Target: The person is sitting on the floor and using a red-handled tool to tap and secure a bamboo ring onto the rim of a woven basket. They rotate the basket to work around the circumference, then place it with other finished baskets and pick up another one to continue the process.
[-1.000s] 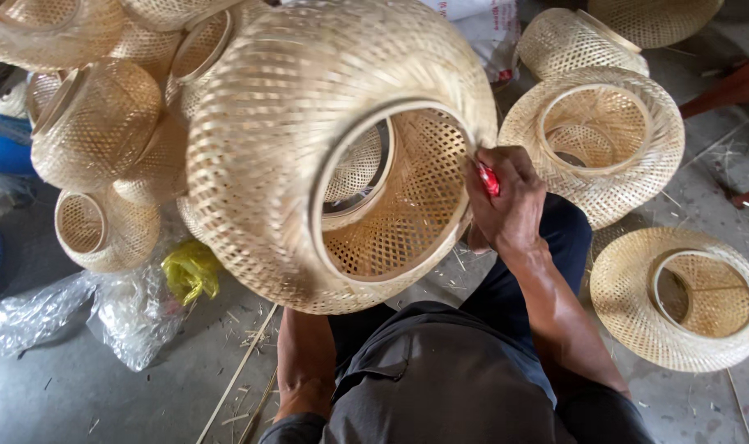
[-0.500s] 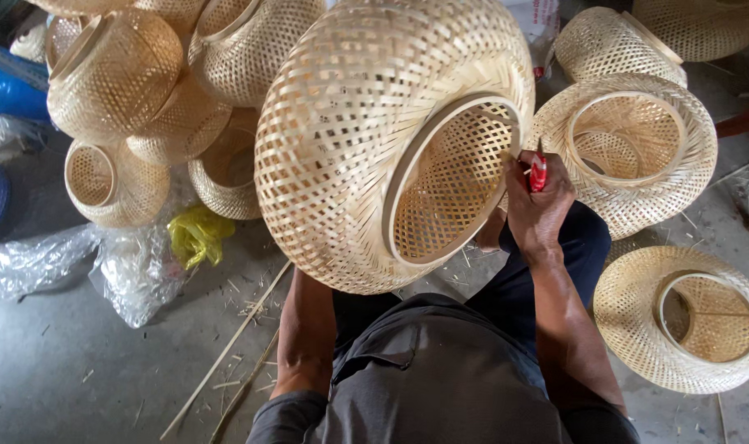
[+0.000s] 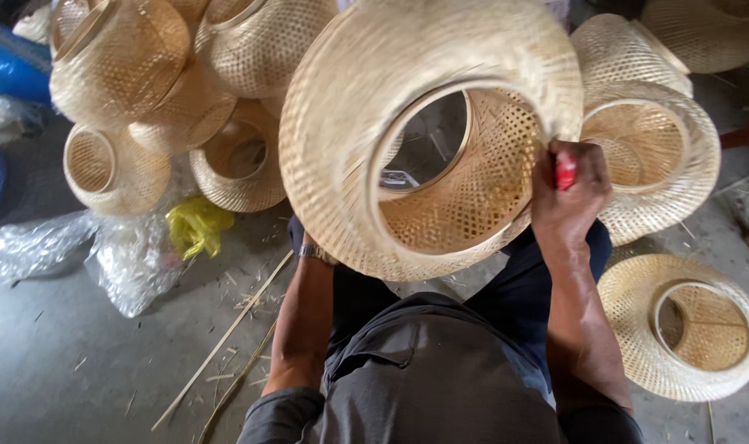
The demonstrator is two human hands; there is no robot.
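Right hand (image 3: 565, 201) gripping red tool (image 3: 565, 171), woven bamboo shade (image 3: 341, 140) rim

Your dark grey shirt has its sleeves pushed up above the elbows, bunched in folds at each upper arm, and its cloth creases across your front. Below it you wear dark navy trousers. Both forearms are bare. Your left wrist carries a metal watch (image 3: 312, 252) with a silvery band. Your right hand (image 3: 568, 201) wears no glove or ring that shows.
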